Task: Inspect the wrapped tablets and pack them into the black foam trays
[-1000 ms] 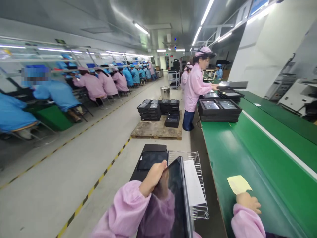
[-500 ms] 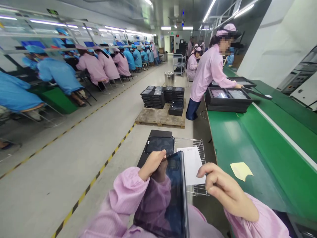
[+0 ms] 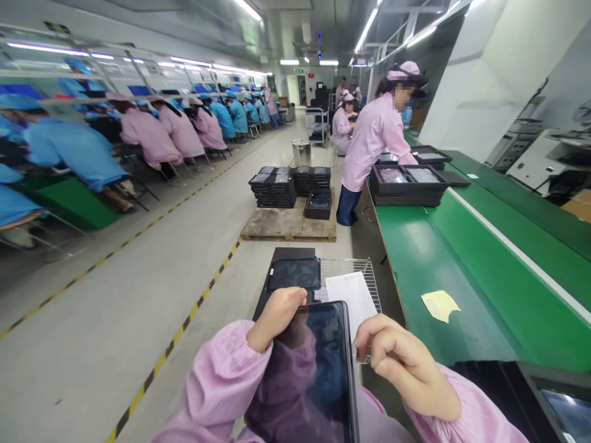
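A dark glossy tablet [image 3: 318, 375] stands tilted in front of me, its screen reflecting a hand and a pink sleeve. My left hand [image 3: 278, 315] grips it at the upper left edge. Just right of the tablet's right edge is my right hand [image 3: 401, 363], its fingers curled but apart, with nothing seen in them. Beyond the tablet, another dark tablet [image 3: 294, 274] lies on a black tray at the left of a wire rack [image 3: 341, 266]. A white paper sheet [image 3: 351, 298] lies on the rack, partly behind the tablet and my right hand.
At right runs a green workbench [image 3: 429, 258] with a torn yellow paper [image 3: 441, 306] and a black tray [image 3: 530, 394] near me. A person in pink [image 3: 369, 138] reaches over stacked trays [image 3: 409, 191]. A wooden pallet [image 3: 290, 224] holds more trays. Seated people line the left.
The view has turned slightly right, bringing the near black tray into sight. My right hand has come closer to the tablet's edge. My left hand keeps its grip.
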Demonstrator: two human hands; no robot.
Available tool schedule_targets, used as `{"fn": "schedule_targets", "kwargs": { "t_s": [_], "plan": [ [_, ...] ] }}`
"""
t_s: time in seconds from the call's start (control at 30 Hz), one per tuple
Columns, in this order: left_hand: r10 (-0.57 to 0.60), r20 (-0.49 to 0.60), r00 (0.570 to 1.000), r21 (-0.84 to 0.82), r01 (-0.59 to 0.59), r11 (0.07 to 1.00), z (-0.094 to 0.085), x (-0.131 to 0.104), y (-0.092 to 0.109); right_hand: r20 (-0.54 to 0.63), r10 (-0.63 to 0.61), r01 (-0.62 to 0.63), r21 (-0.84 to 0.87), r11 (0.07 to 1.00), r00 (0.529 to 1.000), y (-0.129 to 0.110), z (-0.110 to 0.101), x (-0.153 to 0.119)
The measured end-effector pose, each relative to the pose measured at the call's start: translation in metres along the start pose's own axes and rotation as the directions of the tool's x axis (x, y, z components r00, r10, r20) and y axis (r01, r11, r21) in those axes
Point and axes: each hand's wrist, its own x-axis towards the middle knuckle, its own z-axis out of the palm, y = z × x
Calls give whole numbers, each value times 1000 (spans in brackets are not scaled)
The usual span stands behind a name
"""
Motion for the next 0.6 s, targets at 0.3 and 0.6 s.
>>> {"fn": "schedule_targets", "kwargs": {
  "t_s": [0.3, 0.6],
  "plan": [
    [55, 16, 998, 35, -56, 998, -4, 1, 7, -74, 3, -5, -25, 1000, 997, 1, 4, -2],
    [67, -40, 997, 47, -65, 997, -12, 2, 12, -81, 8, -8, 4, 1000, 997, 6, 7, -2]
  ]
}}
